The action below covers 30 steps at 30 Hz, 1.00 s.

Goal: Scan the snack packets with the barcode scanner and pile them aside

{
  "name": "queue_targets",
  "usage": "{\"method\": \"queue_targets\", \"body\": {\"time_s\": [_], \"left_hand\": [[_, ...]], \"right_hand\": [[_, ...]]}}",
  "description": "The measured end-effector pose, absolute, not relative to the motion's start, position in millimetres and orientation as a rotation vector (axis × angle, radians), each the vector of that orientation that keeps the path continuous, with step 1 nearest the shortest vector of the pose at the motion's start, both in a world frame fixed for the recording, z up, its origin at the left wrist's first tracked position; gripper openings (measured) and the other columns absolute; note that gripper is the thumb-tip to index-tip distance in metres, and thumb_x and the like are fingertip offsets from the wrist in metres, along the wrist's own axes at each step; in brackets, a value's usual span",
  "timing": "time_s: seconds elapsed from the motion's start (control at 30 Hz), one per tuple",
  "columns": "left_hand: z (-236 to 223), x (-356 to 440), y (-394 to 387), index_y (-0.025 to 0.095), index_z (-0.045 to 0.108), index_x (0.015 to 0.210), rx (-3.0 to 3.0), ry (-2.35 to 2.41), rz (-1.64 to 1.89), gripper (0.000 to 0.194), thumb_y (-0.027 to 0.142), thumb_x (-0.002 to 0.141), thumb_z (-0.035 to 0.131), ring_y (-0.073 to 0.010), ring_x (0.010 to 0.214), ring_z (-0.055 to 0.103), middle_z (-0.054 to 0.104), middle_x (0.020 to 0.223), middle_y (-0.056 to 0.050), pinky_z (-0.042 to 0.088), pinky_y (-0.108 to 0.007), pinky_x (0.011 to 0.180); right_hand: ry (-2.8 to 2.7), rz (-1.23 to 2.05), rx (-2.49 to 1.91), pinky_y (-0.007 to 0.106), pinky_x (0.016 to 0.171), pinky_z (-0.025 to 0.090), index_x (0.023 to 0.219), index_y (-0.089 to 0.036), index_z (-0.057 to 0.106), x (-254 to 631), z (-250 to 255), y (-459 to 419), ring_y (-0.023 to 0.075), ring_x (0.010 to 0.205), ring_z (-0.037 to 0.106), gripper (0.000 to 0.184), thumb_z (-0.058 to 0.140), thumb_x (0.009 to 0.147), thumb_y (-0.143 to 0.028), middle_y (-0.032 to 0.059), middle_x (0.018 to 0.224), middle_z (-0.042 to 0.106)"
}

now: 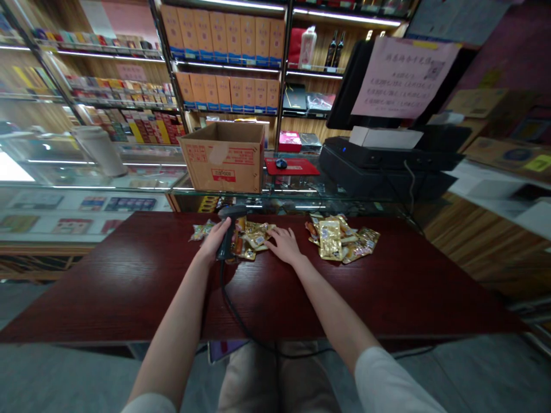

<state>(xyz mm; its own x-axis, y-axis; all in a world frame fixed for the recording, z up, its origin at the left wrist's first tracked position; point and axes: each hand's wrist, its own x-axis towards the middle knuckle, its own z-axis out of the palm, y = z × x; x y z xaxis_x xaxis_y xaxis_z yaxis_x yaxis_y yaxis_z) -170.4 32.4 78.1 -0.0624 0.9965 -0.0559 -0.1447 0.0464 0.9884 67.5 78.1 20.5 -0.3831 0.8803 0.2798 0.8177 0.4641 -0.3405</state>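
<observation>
My left hand (215,238) is wrapped round the grip of a black barcode scanner (228,229), whose head points down at a pile of gold snack packets (252,238) on the dark red table (129,281). The scanner's cable runs back toward me over the table edge. My right hand (284,244) lies flat with fingers spread on the right side of that pile. A second heap of gold packets (342,238) lies apart to the right.
An open cardboard box (224,158) stands on the glass counter (86,186) behind the table. A black register with a monitor (379,155) is at right, a red mouse pad with a mouse (282,164) beside it. Stocked shelves line the back.
</observation>
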Motion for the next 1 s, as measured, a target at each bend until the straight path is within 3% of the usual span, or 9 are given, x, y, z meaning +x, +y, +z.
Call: {"method": "queue_targets", "body": {"time_s": [0.17, 0.37, 0.5, 0.63, 0.8, 1.0], "left_hand": [[75.1, -171.5, 35.3, 0.011, 0.066, 0.085, 1.061, 1.155, 1.281, 0.068, 0.076, 0.064, 0.070, -0.0102, 0.043, 0.046, 0.057, 0.054, 0.000, 0.030, -0.022, 0.043], [78.1, -169.8, 34.6, 0.012, 0.065, 0.081, 1.100, 1.162, 1.250, 0.067, 0.076, 0.061, 0.072, -0.0104, 0.045, 0.046, 0.055, 0.053, 0.000, 0.031, -0.023, 0.043], [81.3, -166.4, 30.0, 0.012, 0.065, 0.083, 1.137, 1.130, 1.242, 0.066, 0.074, 0.063, 0.072, -0.0107, 0.047, 0.048, 0.056, 0.054, 0.000, 0.033, -0.022, 0.045], [83.3, -161.2, 25.3, 0.012, 0.066, 0.086, 1.173, 1.127, 1.203, 0.067, 0.075, 0.063, 0.071, -0.0109, 0.047, 0.047, 0.055, 0.054, 0.000, 0.034, -0.023, 0.045], [82.7, -152.3, 20.6, 0.013, 0.066, 0.086, 1.251, 1.063, 1.119, 0.065, 0.075, 0.068, 0.068, -0.0115, 0.046, 0.046, 0.056, 0.054, -0.001, 0.034, -0.024, 0.045], [80.4, -141.7, 19.0, 0.012, 0.065, 0.087, 1.306, 1.009, 1.045, 0.068, 0.077, 0.069, 0.065, -0.0102, 0.049, 0.043, 0.053, 0.053, 0.000, 0.030, -0.023, 0.047]], "right_hand": [[-2.241, 0.254, -1.442, 0.050, 0.109, 0.032, 0.100, -0.020, 0.061, 76.4, 9.4, 85.1, 0.0264, 0.111, 0.057, 0.031, 0.067, 0.084, -0.045, 0.0094, 0.111, 0.065], [-1.925, 0.386, -1.463, 0.041, 0.095, 0.046, 0.123, -0.018, 0.052, 92.7, 3.7, 101.7, 0.0257, 0.106, 0.058, 0.064, 0.079, 0.066, -0.027, 0.0101, 0.114, 0.055], [-1.766, 0.386, -1.426, 0.041, 0.094, 0.047, 0.101, -0.019, 0.059, 103.1, 4.8, 108.3, 0.0245, 0.101, 0.059, 0.042, 0.078, 0.063, -0.022, 0.0074, 0.107, 0.054], [-1.530, 0.498, -1.388, 0.040, 0.079, 0.053, 0.079, -0.022, 0.049, 107.3, 17.0, 109.5, 0.0223, 0.083, 0.061, 0.026, 0.072, 0.069, -0.030, 0.0019, 0.083, 0.057], [-1.281, 1.060, -1.182, 0.030, 0.043, 0.048, 0.088, -0.024, 0.043, 97.2, 28.5, 99.7, 0.0160, 0.049, 0.058, 0.043, 0.071, 0.068, -0.049, -0.0033, 0.074, 0.062], [-1.313, 1.096, -1.085, 0.029, 0.039, 0.048, 0.085, -0.024, 0.044, 85.3, 28.1, 90.0, 0.0154, 0.049, 0.059, 0.044, 0.074, 0.062, -0.047, -0.0049, 0.072, 0.060]]}}
